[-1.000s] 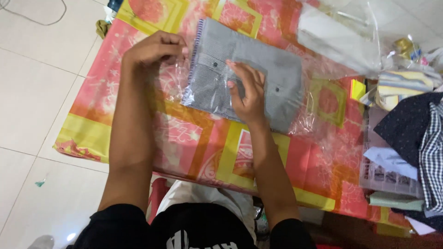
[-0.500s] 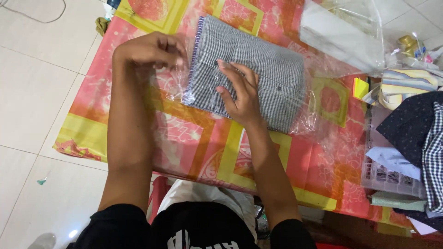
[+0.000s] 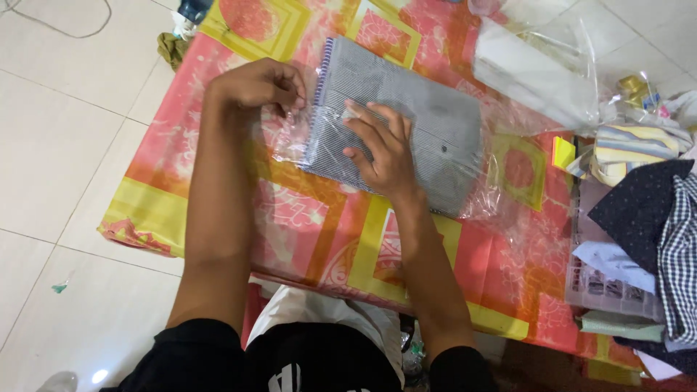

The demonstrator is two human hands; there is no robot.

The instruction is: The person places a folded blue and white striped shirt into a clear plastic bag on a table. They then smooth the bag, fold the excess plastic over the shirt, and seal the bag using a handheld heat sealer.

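A pink-and-yellow tablecloth (image 3: 305, 218) covers the table above white tiles; on it the left hand (image 3: 258, 83) pinches the clear bag (image 3: 290, 134) beside the folded grey shirt (image 3: 435, 123), the right hand (image 3: 381, 149) flat, fingers spread, on that shirt.

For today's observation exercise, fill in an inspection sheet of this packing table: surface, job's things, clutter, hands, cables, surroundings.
Surface: table under a pink and yellow patterned cloth.
Job's things: folded grey striped garment in a clear plastic bag.
Clutter: another bagged white item, stacked folded clothes, dark dotted fabric, a lilac basket.
Hands: left hand pinches the bag's open end; right hand lies flat on the garment.
Cables: one on the floor.
Surroundings: white floor tiles.
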